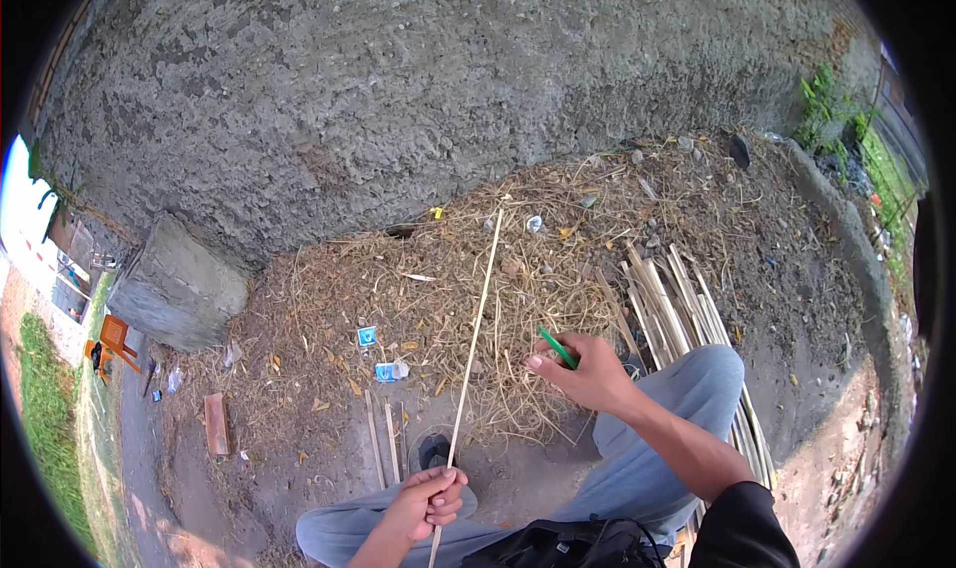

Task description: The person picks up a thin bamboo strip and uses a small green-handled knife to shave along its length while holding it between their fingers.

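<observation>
My left hand (430, 501) is closed around the lower part of a long, pale bamboo strip (480, 319). The strip slants up and away from me over the littered ground, its far end near the foot of the wall. Held in my right hand (596, 371) is a slim green tool (555, 347); my fingers hide much of it, so I cannot make out its exact kind. That hand is to the right of the strip, apart from it, above a heap of shavings (513, 394). Beside my right knee lies a bundle of split bamboo strips (665, 304).
A rough grey wall (448, 100) rises ahead, with a concrete block (184, 284) at its left. Two short strips (374, 439) lie by my left foot. A brick (216, 424), blue-and-white wrappers (391, 371) and an orange chair (118, 339) are leftward. A low kerb (846, 225) curves along the right.
</observation>
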`<move>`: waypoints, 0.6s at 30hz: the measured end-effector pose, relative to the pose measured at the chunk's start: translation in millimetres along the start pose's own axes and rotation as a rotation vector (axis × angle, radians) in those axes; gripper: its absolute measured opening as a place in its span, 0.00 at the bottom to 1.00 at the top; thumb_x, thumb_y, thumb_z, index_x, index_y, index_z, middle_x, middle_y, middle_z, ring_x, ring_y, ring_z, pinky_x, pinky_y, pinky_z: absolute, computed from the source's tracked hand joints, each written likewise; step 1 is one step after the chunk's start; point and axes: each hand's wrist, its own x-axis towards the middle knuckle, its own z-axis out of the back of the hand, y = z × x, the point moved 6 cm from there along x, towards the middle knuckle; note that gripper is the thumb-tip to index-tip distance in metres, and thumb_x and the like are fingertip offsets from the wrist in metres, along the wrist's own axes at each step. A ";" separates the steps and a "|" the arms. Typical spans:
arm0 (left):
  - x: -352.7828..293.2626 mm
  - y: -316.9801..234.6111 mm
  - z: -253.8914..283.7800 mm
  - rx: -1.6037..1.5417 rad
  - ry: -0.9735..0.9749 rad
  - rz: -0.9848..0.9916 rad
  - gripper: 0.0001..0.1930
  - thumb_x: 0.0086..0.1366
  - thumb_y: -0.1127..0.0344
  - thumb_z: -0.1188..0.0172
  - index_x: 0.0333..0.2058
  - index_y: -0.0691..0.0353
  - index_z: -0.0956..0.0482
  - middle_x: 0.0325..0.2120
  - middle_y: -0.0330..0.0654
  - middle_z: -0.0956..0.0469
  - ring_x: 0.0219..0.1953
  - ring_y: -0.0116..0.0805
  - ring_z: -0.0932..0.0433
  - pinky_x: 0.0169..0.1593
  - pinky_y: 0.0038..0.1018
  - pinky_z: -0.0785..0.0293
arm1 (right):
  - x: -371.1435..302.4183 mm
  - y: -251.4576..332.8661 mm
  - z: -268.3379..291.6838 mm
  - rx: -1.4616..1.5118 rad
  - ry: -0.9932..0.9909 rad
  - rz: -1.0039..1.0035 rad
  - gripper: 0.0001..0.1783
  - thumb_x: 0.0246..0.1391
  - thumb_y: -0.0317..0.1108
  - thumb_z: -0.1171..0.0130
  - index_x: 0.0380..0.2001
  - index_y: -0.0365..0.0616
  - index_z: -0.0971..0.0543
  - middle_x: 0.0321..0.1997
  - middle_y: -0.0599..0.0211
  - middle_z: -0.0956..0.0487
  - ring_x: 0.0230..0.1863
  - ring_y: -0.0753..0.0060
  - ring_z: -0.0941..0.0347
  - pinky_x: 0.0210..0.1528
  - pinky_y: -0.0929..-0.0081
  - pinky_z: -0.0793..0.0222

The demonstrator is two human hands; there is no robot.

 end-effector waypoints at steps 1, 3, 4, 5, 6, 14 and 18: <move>7.1 -12.0 -10.2 0.009 0.031 -0.027 0.13 0.74 0.62 0.54 0.42 0.67 0.27 0.15 0.29 0.43 0.15 0.17 0.48 0.17 0.18 0.53 | -3.0 -3.4 -1.9 0.132 0.009 0.015 0.26 0.59 0.53 0.41 0.36 0.36 0.19 0.16 0.66 0.28 0.19 0.78 0.32 0.24 0.71 0.36; 20.5 -31.4 -28.2 0.065 0.005 -0.058 0.14 0.74 0.62 0.54 0.43 0.68 0.27 0.16 0.30 0.42 0.15 0.17 0.48 0.17 0.18 0.52 | -1.7 -9.9 -7.6 0.211 0.027 0.063 0.24 0.60 0.52 0.41 0.34 0.36 0.20 0.14 0.72 0.34 0.19 0.82 0.40 0.21 0.71 0.41; 27.1 -39.3 -34.5 0.125 -0.025 -0.089 0.15 0.75 0.62 0.55 0.44 0.69 0.28 0.16 0.30 0.42 0.15 0.17 0.47 0.17 0.18 0.51 | 2.5 -17.5 -12.7 0.207 0.024 0.064 0.24 0.60 0.52 0.41 0.34 0.36 0.20 0.14 0.72 0.34 0.19 0.82 0.40 0.21 0.71 0.41; 35.7 -42.9 -38.0 0.134 -0.013 -0.109 0.17 0.75 0.61 0.56 0.47 0.72 0.29 0.17 0.31 0.40 0.15 0.19 0.45 0.18 0.19 0.47 | 6.7 -28.3 -20.5 0.197 0.030 0.034 0.23 0.60 0.50 0.41 0.35 0.37 0.19 0.15 0.75 0.34 0.19 0.84 0.41 0.21 0.73 0.44; 44.0 -43.0 -40.8 0.135 -0.010 -0.108 0.17 0.75 0.61 0.56 0.47 0.72 0.29 0.17 0.31 0.40 0.15 0.19 0.45 0.18 0.19 0.47 | 9.8 -37.1 -27.6 0.188 0.035 0.002 0.21 0.61 0.48 0.41 0.36 0.38 0.18 0.15 0.78 0.35 0.20 0.86 0.43 0.20 0.75 0.46; 73.6 -24.2 -30.3 0.218 -0.014 -0.107 0.21 0.76 0.59 0.58 0.54 0.73 0.32 0.20 0.34 0.35 0.18 0.21 0.39 0.21 0.22 0.39 | 10.8 -54.2 -54.1 0.214 0.010 -0.013 0.19 0.58 0.46 0.38 0.36 0.37 0.18 0.17 0.74 0.27 0.20 0.83 0.36 0.22 0.74 0.40; 77.0 -18.1 -32.0 0.162 0.048 -0.054 0.22 0.76 0.57 0.58 0.56 0.71 0.33 0.21 0.34 0.35 0.19 0.21 0.39 0.23 0.22 0.39 | 8.0 -57.6 -57.1 0.252 -0.042 0.013 0.20 0.56 0.46 0.36 0.38 0.36 0.17 0.18 0.73 0.26 0.21 0.84 0.35 0.23 0.75 0.37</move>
